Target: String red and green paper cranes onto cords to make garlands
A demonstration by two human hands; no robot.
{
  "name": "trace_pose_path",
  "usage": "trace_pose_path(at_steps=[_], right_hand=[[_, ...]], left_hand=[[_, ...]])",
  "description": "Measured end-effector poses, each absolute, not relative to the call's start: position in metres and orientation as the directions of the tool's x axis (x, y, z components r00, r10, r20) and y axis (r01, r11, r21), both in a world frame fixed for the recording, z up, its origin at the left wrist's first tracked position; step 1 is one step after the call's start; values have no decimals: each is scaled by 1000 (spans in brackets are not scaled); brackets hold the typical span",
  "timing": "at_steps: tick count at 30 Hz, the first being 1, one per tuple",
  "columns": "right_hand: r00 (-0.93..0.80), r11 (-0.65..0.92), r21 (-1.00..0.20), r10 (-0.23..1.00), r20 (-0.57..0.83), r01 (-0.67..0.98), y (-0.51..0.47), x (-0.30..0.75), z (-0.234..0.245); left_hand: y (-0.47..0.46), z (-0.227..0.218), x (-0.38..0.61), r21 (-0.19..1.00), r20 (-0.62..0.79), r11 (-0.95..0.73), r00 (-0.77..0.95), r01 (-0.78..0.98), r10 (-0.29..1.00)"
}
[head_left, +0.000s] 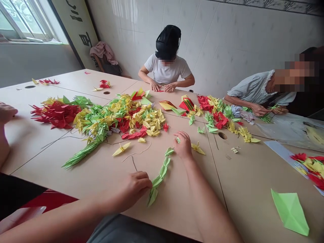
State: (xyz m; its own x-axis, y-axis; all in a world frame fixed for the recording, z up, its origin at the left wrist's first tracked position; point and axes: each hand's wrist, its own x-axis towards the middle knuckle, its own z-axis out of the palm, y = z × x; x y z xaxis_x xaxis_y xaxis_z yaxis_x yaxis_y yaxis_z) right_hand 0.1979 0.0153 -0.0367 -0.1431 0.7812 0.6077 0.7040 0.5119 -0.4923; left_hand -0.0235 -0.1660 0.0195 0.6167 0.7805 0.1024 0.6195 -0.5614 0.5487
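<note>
A string of light green paper cranes (161, 175) runs diagonally across the table in front of me. My left hand (138, 185) is closed at its near end, and a short dark bit of thread (134, 163) shows just above the knuckles. At the far end, my right hand (184, 146) has its fingers curled around a small green folded paper piece (178, 140), partly hidden by them. Yellow paper cranes lie on either side: one (122, 149) to the left, another (198, 147) just right of my right hand. A loose pale thread (136, 152) curves between the left one and the green string.
A big heap of red, yellow and green cranes (108, 118) covers the table's middle left. More cranes (220, 118) lie right of centre. A green paper sheet (290, 212) is at the near right. Two people (174, 69) (258, 89) work across the table.
</note>
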Motion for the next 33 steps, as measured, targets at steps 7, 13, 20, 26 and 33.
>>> trace_pose_path(at_steps=[7, 13, 20, 26, 33], right_hand=[[-255, 572, -504, 785, 564, 647, -24, 189, -17], [-701, 775, -466, 609, 371, 427, -106, 167, 2], [-767, 739, -420, 626, 140, 527, -113, 160, 1], [-619, 618, -418, 771, 153, 666, -94, 182, 4], [-601, 587, -438, 789, 124, 680, -92, 184, 0]], left_hand=[[-158, 16, -35, 513, 85, -500, 539, 698, 838], [-153, 12, -51, 568, 157, -395, 376, 722, 913], [-159, 23, -45, 632, 133, -333, 325, 700, 936], [-167, 9, -44, 639, 105, -336, 354, 692, 929], [-175, -10, -46, 605, 183, -378, 340, 701, 922]])
